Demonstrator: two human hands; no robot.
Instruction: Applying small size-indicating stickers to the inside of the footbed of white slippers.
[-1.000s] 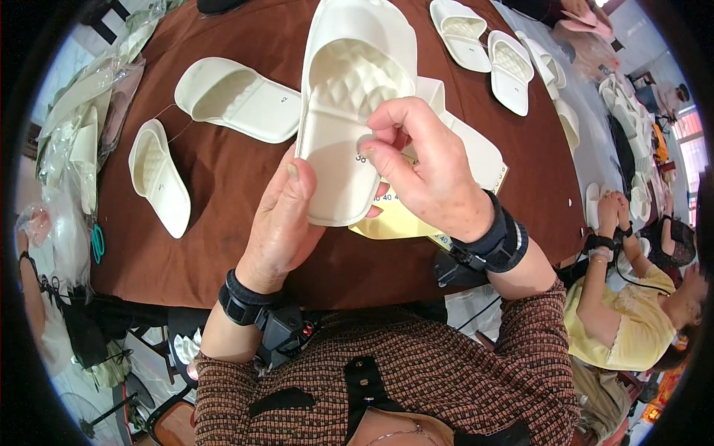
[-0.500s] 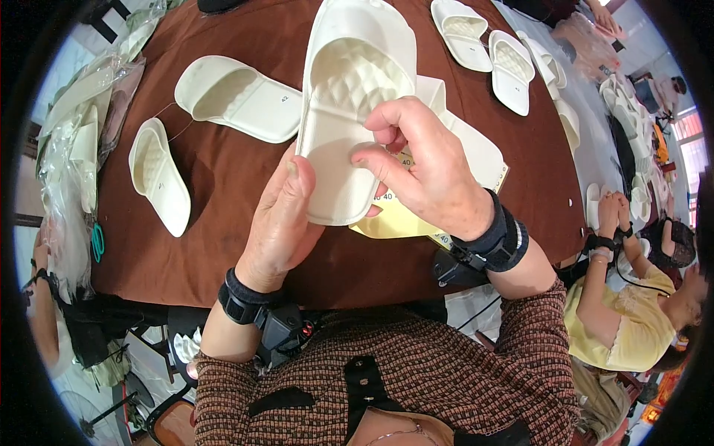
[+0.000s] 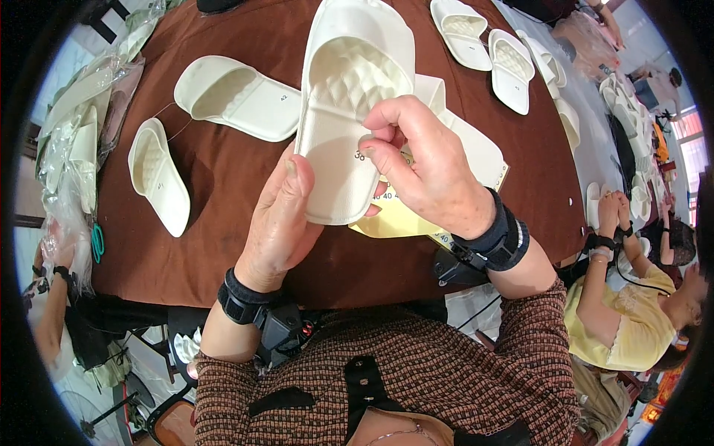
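My left hand [image 3: 275,212] is closed round the heel end of a white slipper [image 3: 335,178], thumb along its left edge and fingertips showing past the right edge. The slipper points away from me, quilted lining visible under its strap. My right hand [image 3: 428,160] hovers at the slipper's right side, thumb and forefinger curled together by a small dark printed mark [image 3: 359,155] on the insole. Whatever those fingers may hold cannot be made out. Below that hand lies a yellow sheet of printed labels [image 3: 394,219], partly covered by another white slipper [image 3: 472,145].
Two more white slippers [image 3: 245,100] [image 3: 158,178] lie left on the brown cloth [image 3: 223,260]. Others [image 3: 461,33] [image 3: 512,74] rest at the far right. Plastic-wrapped pieces [image 3: 82,149] and teal-handled scissors [image 3: 97,242] hang at the left edge. A co-worker in yellow [image 3: 617,320] sits at right.
The dark mark on the insole now shows beside my right thumb, which has lifted and shifted slightly. The held slipper has barely moved. At far left, another person's hands have come further into view.
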